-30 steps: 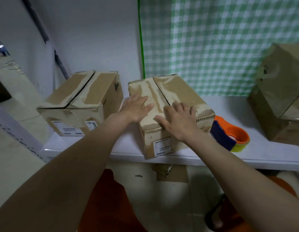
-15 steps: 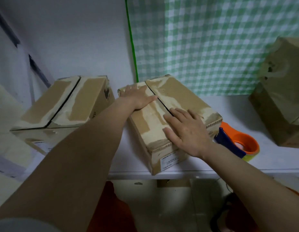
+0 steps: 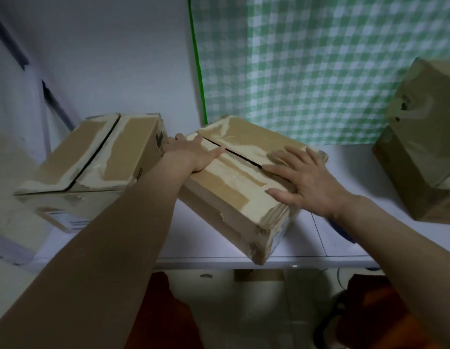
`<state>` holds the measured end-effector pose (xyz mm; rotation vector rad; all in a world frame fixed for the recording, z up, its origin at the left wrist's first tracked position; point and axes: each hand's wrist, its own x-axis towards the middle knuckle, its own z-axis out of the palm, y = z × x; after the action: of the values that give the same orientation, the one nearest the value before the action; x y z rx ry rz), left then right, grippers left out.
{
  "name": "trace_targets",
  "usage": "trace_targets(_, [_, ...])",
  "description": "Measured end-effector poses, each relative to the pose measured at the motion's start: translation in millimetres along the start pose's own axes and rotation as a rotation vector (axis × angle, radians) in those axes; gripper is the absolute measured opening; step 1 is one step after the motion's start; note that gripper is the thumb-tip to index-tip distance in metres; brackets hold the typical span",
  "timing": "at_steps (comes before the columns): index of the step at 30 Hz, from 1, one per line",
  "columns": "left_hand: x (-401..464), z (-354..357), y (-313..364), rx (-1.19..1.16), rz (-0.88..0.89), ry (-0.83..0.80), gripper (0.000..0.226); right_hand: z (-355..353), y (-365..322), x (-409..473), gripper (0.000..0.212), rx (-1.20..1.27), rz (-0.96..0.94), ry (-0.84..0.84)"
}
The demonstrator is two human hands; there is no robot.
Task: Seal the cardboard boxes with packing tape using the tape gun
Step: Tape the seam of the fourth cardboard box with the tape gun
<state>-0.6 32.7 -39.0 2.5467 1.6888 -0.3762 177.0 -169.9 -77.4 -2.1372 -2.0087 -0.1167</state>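
At the far left of the shelf (image 3: 344, 250), a left box (image 3: 92, 157) is seen with its flaps shut and its centre seam bare of fresh tape. Just right of it lies the middle box (image 3: 234, 187), turned at an angle with its near corner jutting past the shelf edge. The left hand (image 3: 193, 152) is laid flat on its far left flap, fingers straight, nothing gripped. The right hand (image 3: 304, 180) is pressed flat on the near right flap, fingers spread, nothing gripped either. The seam (image 3: 241, 154) between the flaps is seen as a dark open line.

The step is judged to be squaring and closing this box. The flaps should be pushed together until the seam is shut, and the box drawn back fully onto the shelf. Only a blue sliver, probably of the tape gun (image 3: 343, 231), shows beyond the right wrist. A right box (image 3: 420, 147) stands far right.
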Motion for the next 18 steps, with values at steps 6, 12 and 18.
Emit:
trace_targets(6, [-38.0,3.8,-4.9,0.088,0.005,-0.045,0.099,-11.7,0.1,-6.4,0.067,0.043,0.268,0.048])
trace_targets(12, [-86.4,5.5,8.2,0.166,0.086,-0.064,0.076,-23.0,-5.6,-1.7,0.057,0.128,0.547,-0.021])
trace_targets(18, [-114.6,2.6,15.6,0.373,0.071,0.105,0.086,-26.7,1.5,-2.3,0.057,0.217,0.541,0.024])
